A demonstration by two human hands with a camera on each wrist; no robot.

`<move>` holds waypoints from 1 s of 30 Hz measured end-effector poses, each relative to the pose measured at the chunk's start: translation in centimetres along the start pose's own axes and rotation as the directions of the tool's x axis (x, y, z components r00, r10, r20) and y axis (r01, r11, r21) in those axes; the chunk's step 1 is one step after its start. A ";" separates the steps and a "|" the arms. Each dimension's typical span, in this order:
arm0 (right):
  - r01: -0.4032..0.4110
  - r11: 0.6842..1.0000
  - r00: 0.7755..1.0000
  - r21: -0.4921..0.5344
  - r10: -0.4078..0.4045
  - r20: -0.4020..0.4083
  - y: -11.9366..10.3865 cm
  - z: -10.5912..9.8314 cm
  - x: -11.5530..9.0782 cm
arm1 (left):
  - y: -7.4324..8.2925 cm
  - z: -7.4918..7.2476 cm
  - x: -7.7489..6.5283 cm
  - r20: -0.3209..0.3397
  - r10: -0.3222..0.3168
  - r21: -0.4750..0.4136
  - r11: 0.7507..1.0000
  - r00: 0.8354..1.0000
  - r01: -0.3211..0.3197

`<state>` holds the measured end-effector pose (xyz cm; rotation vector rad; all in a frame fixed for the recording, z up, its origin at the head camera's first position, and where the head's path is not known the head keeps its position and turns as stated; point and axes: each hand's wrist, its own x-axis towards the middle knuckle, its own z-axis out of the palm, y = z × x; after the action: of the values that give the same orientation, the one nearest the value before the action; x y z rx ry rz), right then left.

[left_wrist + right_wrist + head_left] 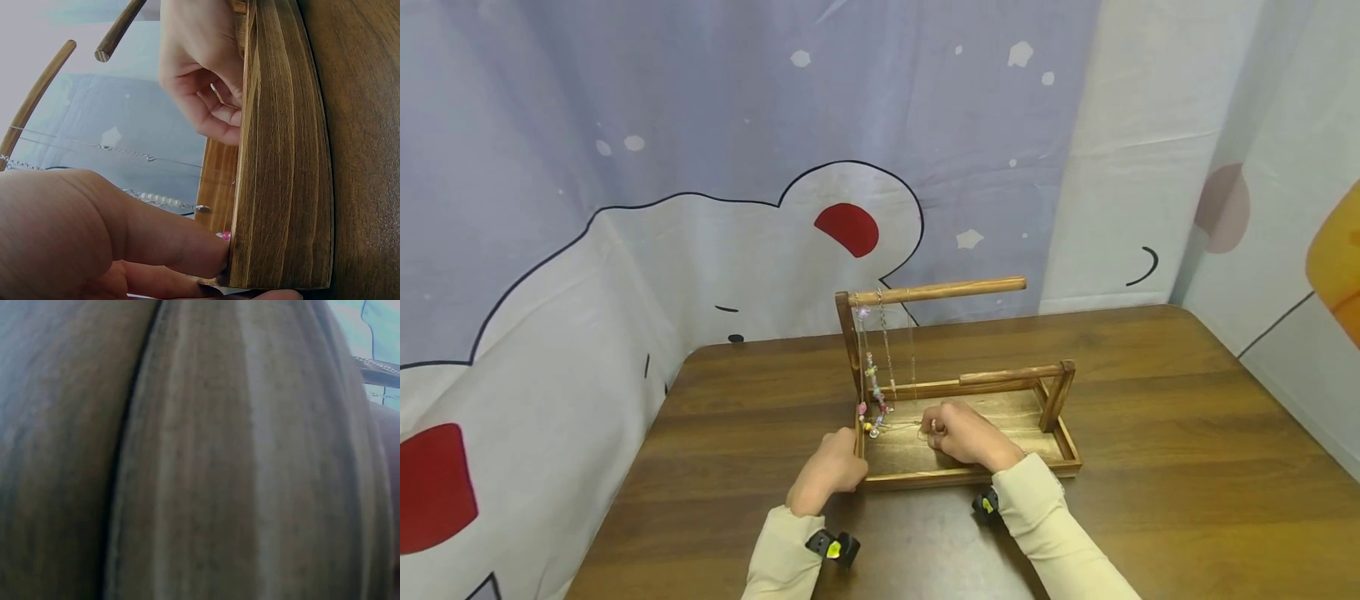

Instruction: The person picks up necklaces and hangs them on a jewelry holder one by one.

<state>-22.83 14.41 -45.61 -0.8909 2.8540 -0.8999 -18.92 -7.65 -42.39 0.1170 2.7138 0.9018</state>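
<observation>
A wooden jewellery stand point(917, 480) with a shallow tray base sits on the table. At the tray's left front corner, my left hand point(831, 463) grips the wooden side; its thumb point(181, 244) lies along the rim in the left wrist view. My right hand point(964, 433) is low inside the tray, fingers curled, pinching a thin gold chain point(921, 435) that trails toward the left. From the upper bar point(962, 288) hang a colourful beaded necklace point(877, 392), a silvery link chain point(886, 346) and a very fine chain point(912, 350).
A shorter, lower bar point(1011, 374) extends leftward from the post point(1056, 398) on the tray's right. The brown wooden table point(1187, 442) surrounds the stand, and a printed curtain point(737, 275) hangs behind it. The tray's front wall point(212, 456) fills most of the right wrist view.
</observation>
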 end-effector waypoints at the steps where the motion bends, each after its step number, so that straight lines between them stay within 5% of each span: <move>1: -0.002 1.000 1.000 0.001 0.002 0.001 0.0 0.1 0.1 | 0.0 0.0 0.0 -0.004 0.003 0.002 1.000 1.000 -0.003; 23: -0.033 0.997 0.998 -0.076 0.037 0.053 0.0 0.8 0.0 | 0.0 0.1 -0.2 0.002 0.004 -0.013 1.000 1.000 -0.004; 30: -0.042 0.994 0.998 0.105 0.036 0.058 0.1 -0.1 -0.4 | 0.1 0.1 -0.2 -0.008 0.007 -0.023 1.000 1.000 -0.007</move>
<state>-22.59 14.71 -45.66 -0.8333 2.7372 -0.9948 -18.67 -7.54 -42.29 0.1190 2.7112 0.9368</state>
